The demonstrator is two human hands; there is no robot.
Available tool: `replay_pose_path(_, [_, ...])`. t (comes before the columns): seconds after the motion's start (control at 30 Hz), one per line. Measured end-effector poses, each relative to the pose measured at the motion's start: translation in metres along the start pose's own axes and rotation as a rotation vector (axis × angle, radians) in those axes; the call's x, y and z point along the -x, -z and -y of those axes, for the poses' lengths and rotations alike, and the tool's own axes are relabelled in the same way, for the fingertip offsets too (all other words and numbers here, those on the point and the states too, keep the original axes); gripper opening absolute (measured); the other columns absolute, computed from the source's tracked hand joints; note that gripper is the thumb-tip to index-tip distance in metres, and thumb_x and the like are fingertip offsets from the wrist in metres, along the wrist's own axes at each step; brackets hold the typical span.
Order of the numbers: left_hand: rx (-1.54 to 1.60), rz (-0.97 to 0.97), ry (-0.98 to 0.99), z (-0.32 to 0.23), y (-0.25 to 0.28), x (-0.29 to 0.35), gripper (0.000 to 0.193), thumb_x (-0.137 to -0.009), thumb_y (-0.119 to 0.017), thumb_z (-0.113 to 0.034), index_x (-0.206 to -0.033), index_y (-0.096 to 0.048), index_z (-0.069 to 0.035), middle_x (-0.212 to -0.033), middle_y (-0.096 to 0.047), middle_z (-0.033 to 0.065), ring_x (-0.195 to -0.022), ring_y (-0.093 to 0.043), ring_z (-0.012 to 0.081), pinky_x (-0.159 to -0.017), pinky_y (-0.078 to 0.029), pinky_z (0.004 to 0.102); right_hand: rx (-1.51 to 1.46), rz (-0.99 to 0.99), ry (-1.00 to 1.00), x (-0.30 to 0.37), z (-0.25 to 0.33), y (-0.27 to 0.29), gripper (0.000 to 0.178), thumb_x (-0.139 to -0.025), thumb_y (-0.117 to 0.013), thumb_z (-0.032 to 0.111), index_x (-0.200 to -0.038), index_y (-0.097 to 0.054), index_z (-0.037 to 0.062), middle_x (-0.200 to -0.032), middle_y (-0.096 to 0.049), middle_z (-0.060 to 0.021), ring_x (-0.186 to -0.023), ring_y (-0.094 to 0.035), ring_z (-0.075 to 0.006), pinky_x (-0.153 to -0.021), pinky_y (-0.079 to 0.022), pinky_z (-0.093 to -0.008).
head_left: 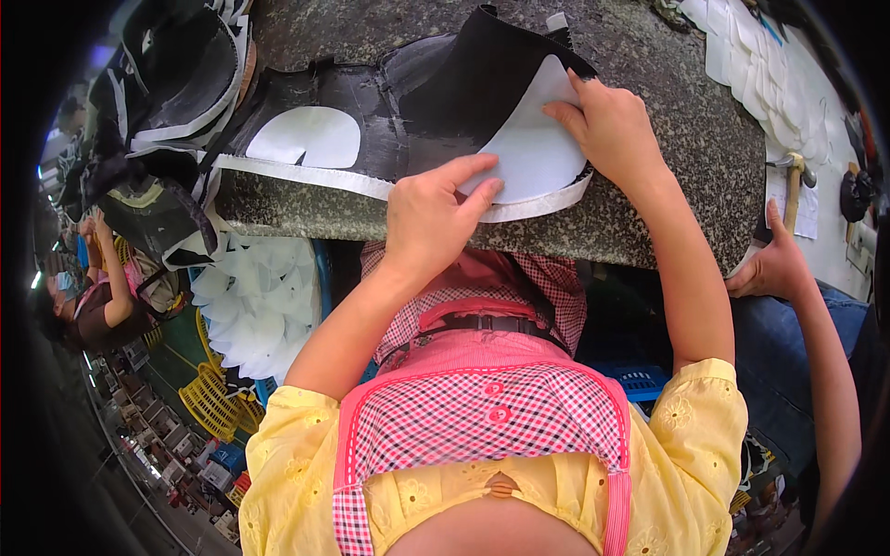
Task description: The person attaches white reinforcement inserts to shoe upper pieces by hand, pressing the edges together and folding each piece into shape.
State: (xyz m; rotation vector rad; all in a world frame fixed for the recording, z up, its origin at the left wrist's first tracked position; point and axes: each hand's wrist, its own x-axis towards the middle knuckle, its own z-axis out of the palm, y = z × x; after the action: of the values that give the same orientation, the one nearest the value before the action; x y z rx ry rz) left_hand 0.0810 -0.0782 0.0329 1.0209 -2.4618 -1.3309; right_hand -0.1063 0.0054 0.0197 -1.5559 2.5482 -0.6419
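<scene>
A black shoe upper (445, 102) lies spread on the worktop, its lower edge bordered by a white strip (306, 174). On its right part rests a pale, curved stiffener piece (533, 153). My right hand (616, 125) grips the upper end of that piece between thumb and fingers, at the upper's right edge. At the piece's lower left end is my left hand (431, 208), index finger and thumb apart, their tips touching it. A rounded white piece with a notch (320, 134) lies flat on the upper's left part.
More black uppers (176, 83) are heaped at the left edge of the speckled worktop (686, 139). Below it stands a pile of white pieces (260, 306). On the right are overlapping white pieces (760, 74), a hammer (794, 190) and another person's hand (774, 264).
</scene>
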Motion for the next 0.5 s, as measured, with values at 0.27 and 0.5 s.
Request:
replay_pose_path(0.27, [-0.127, -0.073, -0.182, 0.0020, -0.0038, 0.0036, 0.022, -0.075, -0.066, -0.013, -0.095, -0.065, -0.005, -0.080, -0.065, 0.0103, -0.061, -0.061, 0.0128, -0.055, -0.047, 0.0232, -0.145, -0.056, 0.081, 0.0046, -0.0070, 0.0024, 0.030, -0.075, -0.063, 0.027, -0.087, -0.056, 0.0010, -0.069, -0.060, -0.0159, -0.067, -0.060, -0.0328, -0.060, -0.048, -0.0397])
replay_pose_path(0.5, [-0.369, -0.057, -0.289, -0.0014, -0.0049, 0.0047, 0.021, -0.073, -0.066, -0.012, -0.093, -0.064, -0.006, -0.076, -0.061, 0.0073, -0.065, -0.057, 0.0183, -0.054, -0.044, 0.0294, -0.034, -0.035, 0.147, 0.0057, -0.0055, 0.0003, 0.027, -0.076, -0.062, 0.027, -0.085, -0.054, 0.0027, -0.069, -0.060, -0.0146, -0.068, -0.060, -0.0319, -0.060, -0.048, -0.0416])
